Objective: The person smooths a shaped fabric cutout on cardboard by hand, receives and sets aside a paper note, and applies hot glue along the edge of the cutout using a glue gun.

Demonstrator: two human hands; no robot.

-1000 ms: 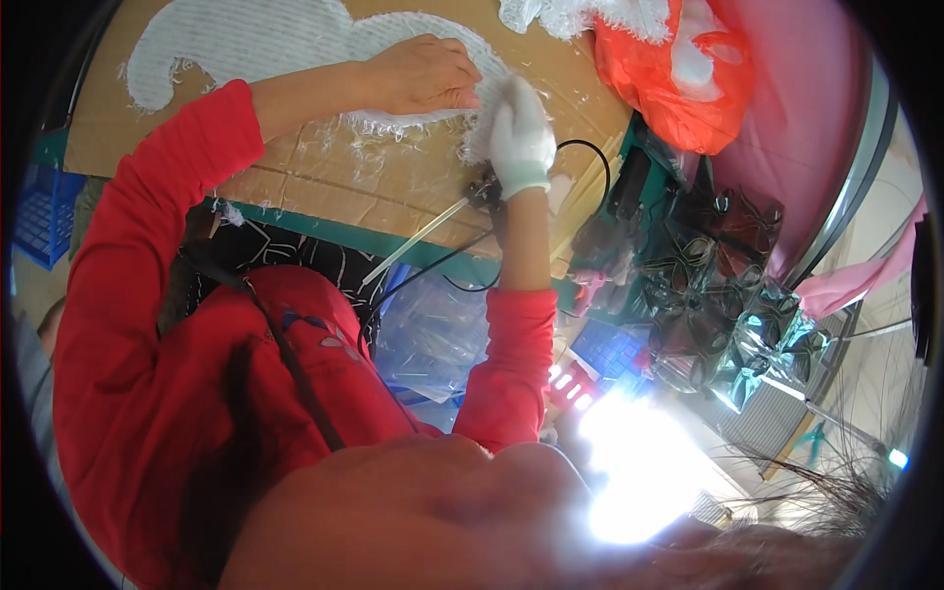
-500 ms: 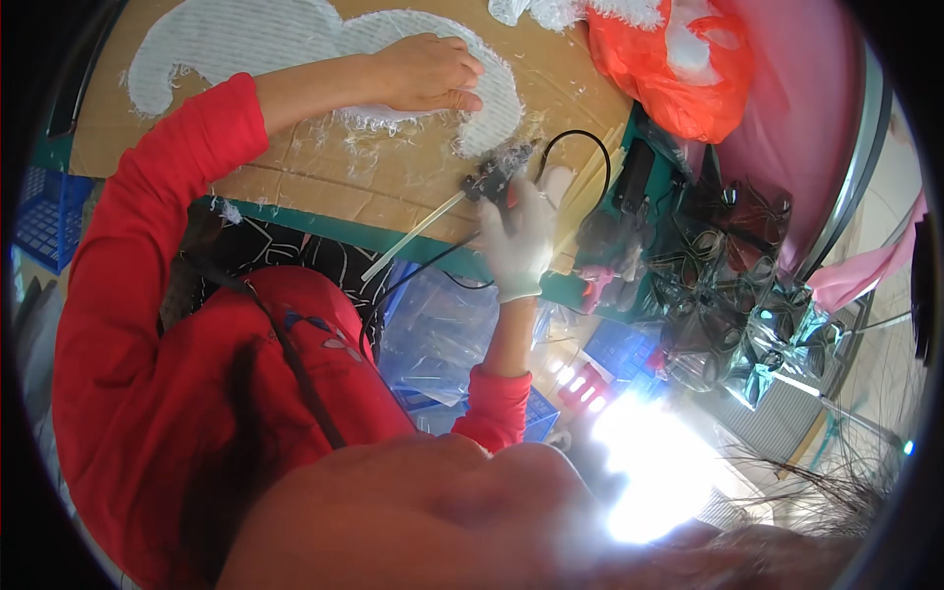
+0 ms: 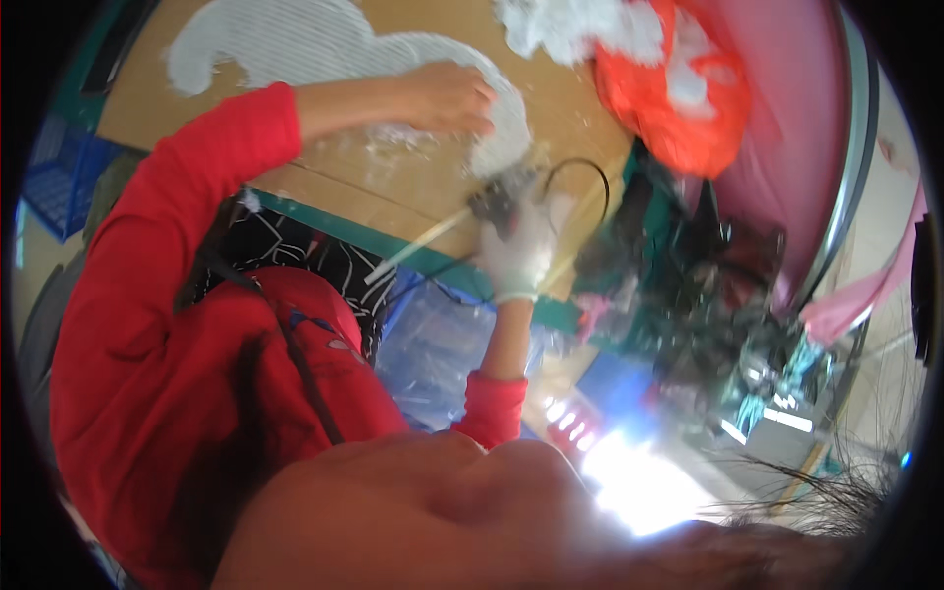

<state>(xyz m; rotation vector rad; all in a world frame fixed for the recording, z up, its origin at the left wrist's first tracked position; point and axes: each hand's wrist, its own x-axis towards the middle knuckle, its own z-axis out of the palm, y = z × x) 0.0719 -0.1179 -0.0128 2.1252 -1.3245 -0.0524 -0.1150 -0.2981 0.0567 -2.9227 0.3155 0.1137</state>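
Note:
A white, ribbed, wavy fabric piece (image 3: 285, 44) with frayed edges lies flat at the far side of the work surface. My bare left hand (image 3: 442, 96) rests over its right part, fingers curled; whatever they may pinch is hidden. My right hand (image 3: 518, 251), in a whitish glove, grips a dark hot glue gun (image 3: 497, 202) beside the fabric's right tip. A long pale glue stick (image 3: 418, 246) juts out of the gun toward the lower left. Its black cord (image 3: 602, 177) loops up on the right. Motion blurs the view.
Brown cardboard (image 3: 354, 187) covers the green-edged table. An orange plastic bag (image 3: 678, 118) and white fluffy material (image 3: 560, 28) sit at the far right. Dark shiny wrapped items (image 3: 708, 256) crowd the right side. Blue baskets (image 3: 64, 182) stand left and below the table.
The whole view has shifted slightly, so the table appears lower and further right. Both hands keep nearly the same places relative to the fabric, and the glue gun stays in my right hand.

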